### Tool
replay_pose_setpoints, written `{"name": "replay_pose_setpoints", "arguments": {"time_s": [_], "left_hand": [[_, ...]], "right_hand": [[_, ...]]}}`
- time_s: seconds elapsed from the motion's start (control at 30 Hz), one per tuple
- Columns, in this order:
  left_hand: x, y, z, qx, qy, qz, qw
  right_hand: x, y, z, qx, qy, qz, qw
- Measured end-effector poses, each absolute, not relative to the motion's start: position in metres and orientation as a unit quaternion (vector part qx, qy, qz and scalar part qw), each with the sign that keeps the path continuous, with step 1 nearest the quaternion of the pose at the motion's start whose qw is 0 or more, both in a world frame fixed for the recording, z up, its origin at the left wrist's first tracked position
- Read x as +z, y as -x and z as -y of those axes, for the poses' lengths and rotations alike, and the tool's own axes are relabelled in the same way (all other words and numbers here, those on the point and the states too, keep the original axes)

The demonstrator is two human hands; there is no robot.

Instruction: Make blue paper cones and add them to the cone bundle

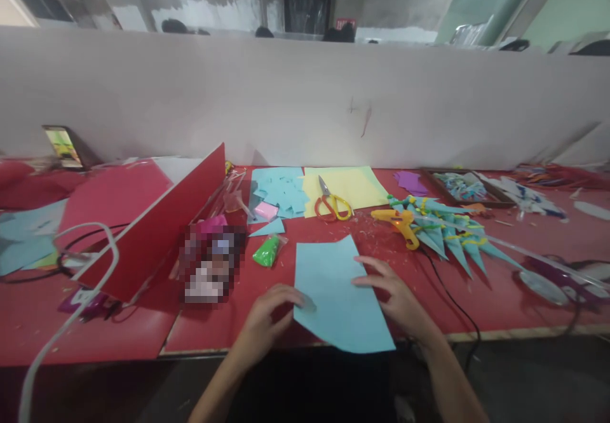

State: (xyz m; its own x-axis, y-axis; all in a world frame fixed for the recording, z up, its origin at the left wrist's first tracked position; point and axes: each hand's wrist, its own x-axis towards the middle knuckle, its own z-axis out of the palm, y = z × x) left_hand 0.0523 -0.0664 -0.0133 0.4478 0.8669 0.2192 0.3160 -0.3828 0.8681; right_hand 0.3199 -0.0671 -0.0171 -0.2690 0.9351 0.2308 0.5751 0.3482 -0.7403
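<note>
Presently, both hands are at the near edge of the desk [204, 331], and the blue sheet [340, 299] lies between them, touched by both, so neither is the nearer one. Its long axis goes away from the person, with the near end leaning to the right, and its curved near edge reaches the desk's edge. The left hand [269, 318] is half curled, its fingertips over the sheet's left edge and the thumb beside this edge; if it pinches, I cannot tell. The right hand [393, 293] is opened wider, with fingers apart and two fingertips on the right edge; its thumb is hidden, so its grip is also unclear. Farther on, a green packet [267, 251] lies beyond the sheet's far left corner, a yellow glue gun [400, 223] to the right, and scissors [333, 204] upon yellow paper [355, 181] toward the desk's far edge.
</note>
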Motion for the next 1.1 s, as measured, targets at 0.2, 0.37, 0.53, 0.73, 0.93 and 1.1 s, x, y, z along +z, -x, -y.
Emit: {"name": "replay_pose_setpoints", "arguments": {"time_s": [0.2, 0.37, 0.53, 0.73, 0.93, 1.1], "left_hand": [[-0.022, -0.048, 0.067, 0.168, -0.861, -0.39, 0.279], [-0.021, -0.057, 0.066, 0.107, -0.885, -0.378, 0.251], [-0.008, -0.06, 0.067, 0.12, -0.878, -0.367, 0.282], [-0.017, -0.063, 0.063, 0.2, -0.864, -0.382, 0.261], [-0.025, -0.064, 0.06, 0.206, -0.804, -0.465, 0.308], [-0.029, -0.07, 0.064, 0.212, -0.74, -0.586, 0.253]], "right_hand": [[-0.039, -0.319, 0.069, 0.288, 0.494, 0.782, 0.248], [-0.049, -0.325, 0.065, 0.291, 0.447, 0.806, 0.257], [-0.049, -0.329, 0.068, 0.304, 0.387, 0.825, 0.277], [-0.039, -0.321, 0.073, 0.311, 0.413, 0.804, 0.295], [-0.034, -0.314, 0.075, 0.297, 0.499, 0.771, 0.262], [-0.045, -0.307, 0.074, 0.23, 0.6, 0.715, 0.277]]}}
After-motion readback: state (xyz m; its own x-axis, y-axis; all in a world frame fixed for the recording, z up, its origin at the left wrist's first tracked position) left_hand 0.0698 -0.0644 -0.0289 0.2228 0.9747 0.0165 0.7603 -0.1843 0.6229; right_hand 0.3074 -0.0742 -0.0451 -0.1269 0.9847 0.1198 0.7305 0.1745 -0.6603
